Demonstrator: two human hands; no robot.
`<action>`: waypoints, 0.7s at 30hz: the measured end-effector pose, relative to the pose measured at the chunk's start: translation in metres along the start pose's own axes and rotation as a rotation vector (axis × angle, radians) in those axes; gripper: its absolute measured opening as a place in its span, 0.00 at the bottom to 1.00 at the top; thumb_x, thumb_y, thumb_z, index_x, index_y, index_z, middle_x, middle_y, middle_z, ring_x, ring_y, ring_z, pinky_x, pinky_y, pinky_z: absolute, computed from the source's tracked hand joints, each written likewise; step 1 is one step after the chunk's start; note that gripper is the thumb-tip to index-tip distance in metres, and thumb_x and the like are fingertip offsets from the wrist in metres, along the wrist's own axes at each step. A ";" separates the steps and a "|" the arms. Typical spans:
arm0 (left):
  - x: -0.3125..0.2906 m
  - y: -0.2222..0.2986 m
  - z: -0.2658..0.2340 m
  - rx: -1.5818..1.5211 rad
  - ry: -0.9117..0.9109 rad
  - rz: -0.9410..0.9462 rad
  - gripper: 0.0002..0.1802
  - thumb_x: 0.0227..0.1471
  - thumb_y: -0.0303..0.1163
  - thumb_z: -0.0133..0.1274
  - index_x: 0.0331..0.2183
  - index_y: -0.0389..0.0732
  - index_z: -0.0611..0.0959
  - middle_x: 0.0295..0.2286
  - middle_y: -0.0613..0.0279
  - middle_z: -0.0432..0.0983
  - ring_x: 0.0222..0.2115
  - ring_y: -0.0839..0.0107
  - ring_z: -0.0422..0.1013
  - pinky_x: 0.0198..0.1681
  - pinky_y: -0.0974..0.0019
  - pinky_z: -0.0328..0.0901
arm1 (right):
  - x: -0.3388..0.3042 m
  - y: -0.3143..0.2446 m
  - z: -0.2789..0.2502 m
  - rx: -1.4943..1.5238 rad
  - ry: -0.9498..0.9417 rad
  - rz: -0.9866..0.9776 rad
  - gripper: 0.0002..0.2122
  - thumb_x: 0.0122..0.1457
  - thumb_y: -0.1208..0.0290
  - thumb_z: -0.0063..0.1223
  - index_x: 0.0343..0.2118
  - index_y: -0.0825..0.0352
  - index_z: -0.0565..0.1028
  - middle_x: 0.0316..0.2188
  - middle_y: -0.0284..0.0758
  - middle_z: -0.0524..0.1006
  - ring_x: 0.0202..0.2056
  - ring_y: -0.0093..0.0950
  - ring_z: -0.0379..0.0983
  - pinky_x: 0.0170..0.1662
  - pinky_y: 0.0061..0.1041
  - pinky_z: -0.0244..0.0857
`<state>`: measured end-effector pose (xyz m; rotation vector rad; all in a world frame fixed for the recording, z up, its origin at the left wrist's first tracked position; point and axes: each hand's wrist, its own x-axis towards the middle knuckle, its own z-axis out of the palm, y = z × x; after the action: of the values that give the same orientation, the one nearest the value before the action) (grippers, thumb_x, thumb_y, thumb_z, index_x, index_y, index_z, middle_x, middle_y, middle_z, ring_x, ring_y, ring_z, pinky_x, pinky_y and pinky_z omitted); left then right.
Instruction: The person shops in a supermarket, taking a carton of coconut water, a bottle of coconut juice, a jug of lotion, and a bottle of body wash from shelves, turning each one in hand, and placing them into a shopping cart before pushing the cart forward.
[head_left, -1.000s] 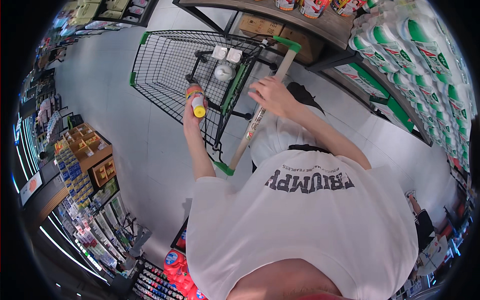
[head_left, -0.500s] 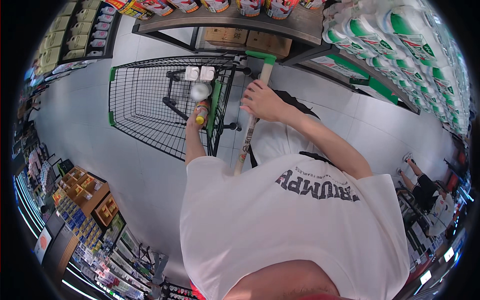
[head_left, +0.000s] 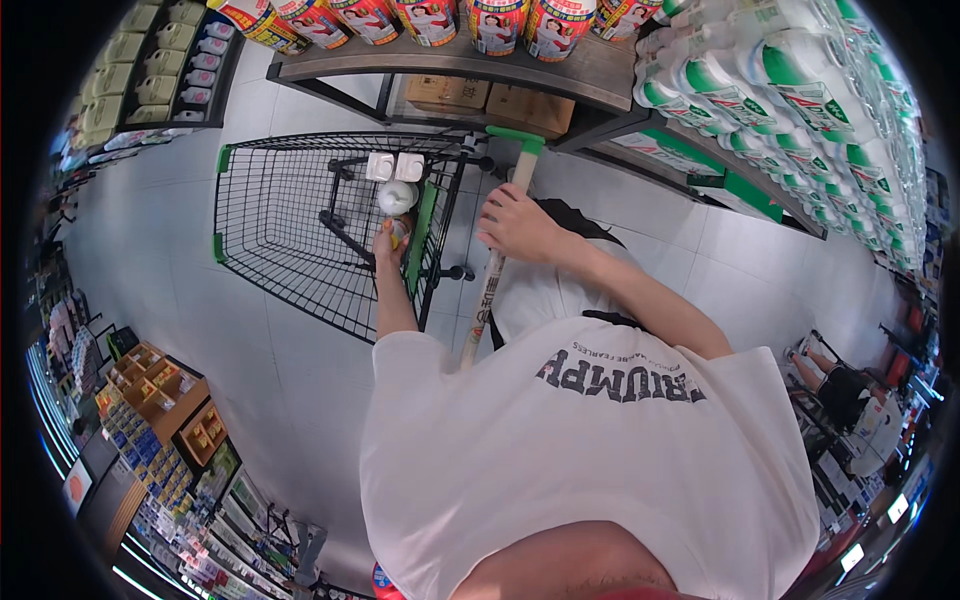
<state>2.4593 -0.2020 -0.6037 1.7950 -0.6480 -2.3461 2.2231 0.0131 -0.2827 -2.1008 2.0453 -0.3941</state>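
Observation:
My left hand (head_left: 388, 243) reaches into the black wire shopping cart (head_left: 290, 265) near its handle end, fingers closed around a small bottle (head_left: 401, 233) with some yellow on it. Most of that bottle is hidden by the hand. Just beyond it is a white round-topped container (head_left: 397, 198). Two white square-topped packages (head_left: 380, 166) stand side by side behind that. My right hand (head_left: 518, 222) is wrapped over the pale cart handle (head_left: 480, 310), which has green end fittings.
A dark wooden shelf (head_left: 470, 58) ahead holds several colourful cans (head_left: 498, 22), with cardboard boxes (head_left: 448, 92) underneath. Shrink-wrapped green-and-white bottles (head_left: 815, 90) are stacked at the right. Shelves of jugs (head_left: 157, 75) stand far left. A person (head_left: 850, 395) is at the right edge.
My left hand has turned and set the bottle lower among the cart's contents, so its yellow cap shows less. The view has tilted up slightly, bringing more of the shelf cans in.

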 end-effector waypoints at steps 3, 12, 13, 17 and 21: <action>-0.013 -0.007 0.005 -0.019 0.069 0.124 0.21 0.63 0.31 0.46 0.57 0.45 0.72 0.45 0.51 0.73 0.34 0.59 0.75 0.27 0.65 0.72 | 0.002 -0.003 0.001 0.024 0.039 0.002 0.11 0.58 0.61 0.56 0.25 0.62 0.78 0.29 0.32 0.75 0.42 0.33 0.69 0.56 0.36 0.59; -0.079 0.005 0.038 0.141 0.328 0.174 0.42 0.55 0.30 0.54 0.65 0.35 0.53 0.45 0.40 0.72 0.26 0.52 0.79 0.27 0.58 0.76 | 0.001 -0.002 0.002 0.019 0.141 0.013 0.07 0.52 0.67 0.58 0.23 0.63 0.77 0.25 0.31 0.73 0.38 0.32 0.69 0.53 0.34 0.61; -0.077 -0.009 0.005 0.295 0.584 0.422 0.39 0.55 0.31 0.54 0.64 0.35 0.57 0.47 0.40 0.72 0.28 0.53 0.79 0.31 0.58 0.75 | 0.010 -0.014 0.000 0.067 0.187 -0.032 0.07 0.51 0.68 0.58 0.21 0.63 0.77 0.24 0.32 0.74 0.37 0.32 0.70 0.52 0.33 0.61; -0.131 0.019 0.061 0.481 0.894 0.849 0.29 0.56 0.33 0.55 0.58 0.36 0.71 0.45 0.45 0.75 0.35 0.61 0.78 0.41 0.60 0.72 | 0.007 0.000 0.016 0.059 0.213 0.049 0.08 0.50 0.68 0.57 0.19 0.64 0.78 0.22 0.34 0.76 0.34 0.32 0.71 0.51 0.34 0.61; -0.223 0.050 0.119 0.427 0.402 0.853 0.19 0.60 0.33 0.55 0.51 0.36 0.79 0.35 0.54 0.78 0.33 0.66 0.75 0.38 0.63 0.70 | 0.037 0.011 -0.007 0.224 0.440 0.044 0.08 0.50 0.71 0.62 0.18 0.65 0.77 0.21 0.33 0.75 0.32 0.33 0.71 0.44 0.34 0.64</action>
<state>2.4040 -0.1391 -0.3606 1.5728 -1.5348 -1.3130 2.2106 -0.0242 -0.2772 -1.9588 2.1342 -1.1068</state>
